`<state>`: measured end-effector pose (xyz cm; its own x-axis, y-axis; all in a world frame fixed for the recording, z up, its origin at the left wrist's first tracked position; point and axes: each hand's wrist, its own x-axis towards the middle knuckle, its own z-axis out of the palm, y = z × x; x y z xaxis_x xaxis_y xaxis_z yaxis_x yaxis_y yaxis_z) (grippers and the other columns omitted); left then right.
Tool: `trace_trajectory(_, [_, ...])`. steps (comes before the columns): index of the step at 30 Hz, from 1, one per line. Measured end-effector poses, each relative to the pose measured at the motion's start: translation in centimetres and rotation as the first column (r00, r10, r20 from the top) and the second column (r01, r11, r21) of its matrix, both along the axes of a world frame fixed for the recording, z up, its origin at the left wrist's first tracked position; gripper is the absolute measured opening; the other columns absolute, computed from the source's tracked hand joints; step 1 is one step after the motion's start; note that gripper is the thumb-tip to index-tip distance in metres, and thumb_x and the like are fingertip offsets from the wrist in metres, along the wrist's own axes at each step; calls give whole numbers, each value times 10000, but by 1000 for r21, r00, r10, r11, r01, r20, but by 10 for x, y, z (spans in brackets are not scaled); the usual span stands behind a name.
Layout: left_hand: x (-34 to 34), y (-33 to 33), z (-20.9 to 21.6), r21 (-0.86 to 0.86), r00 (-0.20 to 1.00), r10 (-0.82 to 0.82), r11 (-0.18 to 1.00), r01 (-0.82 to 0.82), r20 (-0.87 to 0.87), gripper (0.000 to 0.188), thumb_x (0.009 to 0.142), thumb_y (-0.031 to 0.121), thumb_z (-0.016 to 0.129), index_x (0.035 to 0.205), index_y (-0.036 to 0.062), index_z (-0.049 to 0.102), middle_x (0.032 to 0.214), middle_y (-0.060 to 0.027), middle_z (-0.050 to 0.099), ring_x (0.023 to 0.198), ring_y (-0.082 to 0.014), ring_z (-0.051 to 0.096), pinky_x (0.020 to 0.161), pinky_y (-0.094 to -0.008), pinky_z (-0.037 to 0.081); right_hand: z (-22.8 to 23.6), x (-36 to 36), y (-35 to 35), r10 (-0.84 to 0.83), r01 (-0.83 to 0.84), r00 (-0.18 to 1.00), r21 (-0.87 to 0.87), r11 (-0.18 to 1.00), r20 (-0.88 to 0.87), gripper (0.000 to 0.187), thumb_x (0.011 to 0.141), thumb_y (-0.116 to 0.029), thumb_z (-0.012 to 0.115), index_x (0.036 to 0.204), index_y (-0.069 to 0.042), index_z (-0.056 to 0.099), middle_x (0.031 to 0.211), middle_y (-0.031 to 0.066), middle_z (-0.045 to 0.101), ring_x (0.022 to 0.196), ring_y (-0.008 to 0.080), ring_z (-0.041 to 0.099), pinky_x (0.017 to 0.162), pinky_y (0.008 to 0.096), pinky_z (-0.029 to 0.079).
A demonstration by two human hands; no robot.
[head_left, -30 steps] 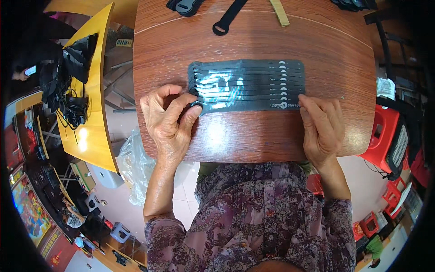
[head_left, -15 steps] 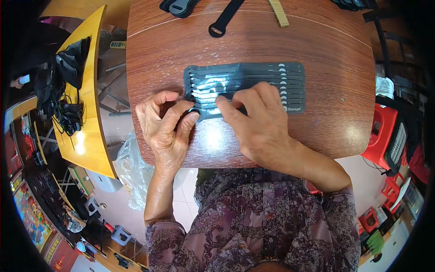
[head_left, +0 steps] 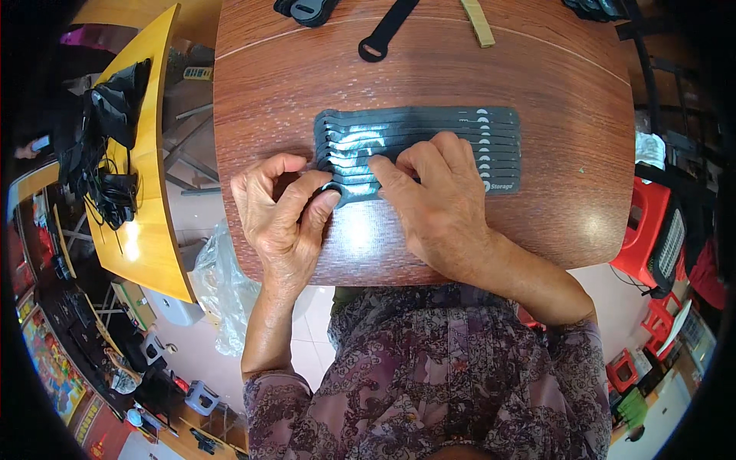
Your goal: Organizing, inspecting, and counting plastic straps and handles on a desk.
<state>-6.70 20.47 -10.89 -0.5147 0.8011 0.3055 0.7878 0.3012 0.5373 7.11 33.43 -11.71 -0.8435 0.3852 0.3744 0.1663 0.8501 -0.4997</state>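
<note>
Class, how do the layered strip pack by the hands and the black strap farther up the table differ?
The layered strip pack lies crosswise, while the black strap slants toward the picture's top edge.
The pack is shiny with pale marks; the strap is dull, with a holed, rounded end.
The right hand reaches over the pack; no hand is on the visible strap.
Both are dark and lie on the brown table.

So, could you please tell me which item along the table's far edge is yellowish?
The narrow strip right of the black ring-ended strap; the others are black or grey.
</note>
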Motion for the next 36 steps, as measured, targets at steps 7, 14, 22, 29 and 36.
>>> trace_trajectory(7, [-1, -1, 1, 1, 1000, 8, 1000, -8, 9, 211, 616, 124, 777, 808, 84, 700, 946, -55, 591, 908, -231, 475, 797, -359, 396, 5, -7, -2, 49, -48, 998, -30, 998, 36, 413, 638, -12, 596, 1051, -18, 611, 796, 72, 464, 751, 250, 429, 655, 375, 332])
trace_trajectory(14, [-1, 0, -1, 17, 1000, -2, 1000, 2, 11, 215, 615, 128, 780, 811, 85, 701, 957, -52, 589, 908, -228, 472, 796, -355, 397, 6, -18, -6, 90, -86, 993, -56, 995, 80, 442, 624, -21, 599, 1066, -4, 599, 806, 82, 447, 777, 256, 417, 668, 398, 319])
trace_trajectory(22, [-1, -1, -1, 9, 1000, 13, 1000, -14, 28, 227, 619, 144, 783, 822, 78, 706, 965, -54, 587, 914, -230, 469, 789, -353, 402, 1, -22, -6, 88, -85, 996, -107, 991, 18, 436, 596, 17, 617, 1032, -5, 607, 791, 67, 451, 772, 247, 426, 659, 382, 322])
trace_trajectory(29, [-5, -1, 1, 15, 999, -5, 1000, 5, 48, 223, 622, 118, 780, 826, 71, 706, 964, -62, 589, 919, -229, 471, 792, -350, 402, 1, -22, -6, 84, -79, 995, -97, 992, 44, 431, 596, 10, 619, 1026, -11, 623, 787, 61, 452, 763, 241, 426, 653, 378, 326])
trace_trajectory(36, [-10, 7, 8, -6, 1000, -31, 1000, 31, 4, 315, 613, 99, 777, 918, 71, 702, 958, -65, 591, 893, -225, 467, 795, -346, 384, -1, -23, -7, 83, -83, 997, -96, 992, -6, 425, 598, 2, 622, 1022, -8, 631, 783, 59, 450, 755, 234, 429, 645, 376, 324])
